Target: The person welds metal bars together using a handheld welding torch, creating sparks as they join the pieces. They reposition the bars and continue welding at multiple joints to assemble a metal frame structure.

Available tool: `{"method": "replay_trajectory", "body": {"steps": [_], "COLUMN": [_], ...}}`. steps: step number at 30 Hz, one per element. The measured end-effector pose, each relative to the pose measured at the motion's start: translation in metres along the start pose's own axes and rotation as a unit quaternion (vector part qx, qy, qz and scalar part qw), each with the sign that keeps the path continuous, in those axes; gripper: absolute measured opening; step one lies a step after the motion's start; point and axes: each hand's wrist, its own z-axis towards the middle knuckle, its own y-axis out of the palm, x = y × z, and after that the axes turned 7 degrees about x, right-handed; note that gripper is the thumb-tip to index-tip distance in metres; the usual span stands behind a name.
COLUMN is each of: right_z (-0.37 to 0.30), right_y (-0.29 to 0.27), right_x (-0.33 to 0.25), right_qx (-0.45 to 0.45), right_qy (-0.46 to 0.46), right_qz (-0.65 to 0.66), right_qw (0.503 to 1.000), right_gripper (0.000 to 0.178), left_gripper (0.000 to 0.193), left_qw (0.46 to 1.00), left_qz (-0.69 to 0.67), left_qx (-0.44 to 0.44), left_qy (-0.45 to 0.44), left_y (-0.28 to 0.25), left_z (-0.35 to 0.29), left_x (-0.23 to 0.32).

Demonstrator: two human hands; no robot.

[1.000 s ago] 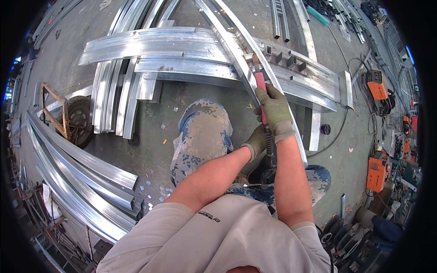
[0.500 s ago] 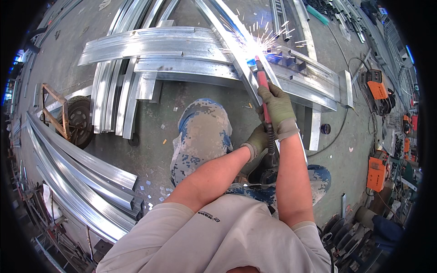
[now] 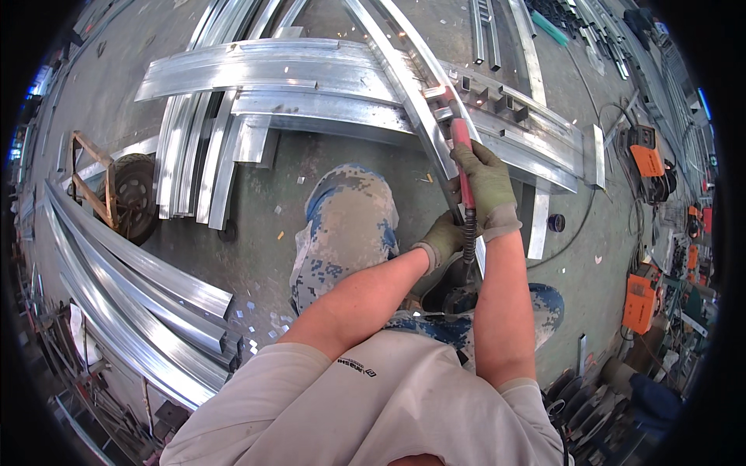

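Red torch (image 3: 464, 159): one. It lies lengthwise over two long silvery rails (image 3: 396, 74), head at the gap between them, black ribbed hose (image 3: 470, 237) trailing back toward the wearer. I count two small crosspieces (image 3: 444, 114) in that gap, beside the torch head; parts are hidden, so I hold that count loosely.

Hands: two, both in green-grey gloves. The right hand (image 3: 491, 185) is closed around the torch handle, fingers curled. I judge the grip keeps the head steady near the crosspieces. The left hand (image 3: 443, 235) sits lower, beside the hose and the near part of the rails; its fingers are partly hidden, so from here I cannot tell how far open it is or whether it has hold of anything.

The rails cross over a layer of wide metal beams (image 3: 311, 66), which I take to be a support raising them off the floor (image 3: 264, 210). I cannot count the beams cleanly. On the right part of that layer stand short dark tube stubs (image 3: 519, 113), about four.

Farther out: one wheel (image 3: 136, 198) at left, several long curved-looking profiles (image 3: 140, 260) (bending probably from the lens), and two large orange machines (image 3: 644, 151) at right, with smaller orange shapes beyond, too small to count.
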Motion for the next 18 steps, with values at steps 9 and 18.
{"method": "replay_trajectory", "body": {"steps": [9,18], "right_z": [-0.002,-0.001], "right_y": [0.001,0.004], "right_x": [-0.005,-0.008], "right_qx": [-0.008,-0.006], "right_qy": [0.000,0.006], "right_qz": [-0.009,-0.033], "right_qw": [1.000,0.999], "right_gripper": [0.054,0.055], "left_gripper": [0.031,0.037], "left_qw": [0.999,1.000], "left_qz": [-0.037,-0.027], "left_qx": [0.013,-0.001], "left_qy": [-0.026,-0.008], "left_y": [0.003,0.002], "left_z": [0.000,-0.003], "left_x": [-0.001,0.005]}}
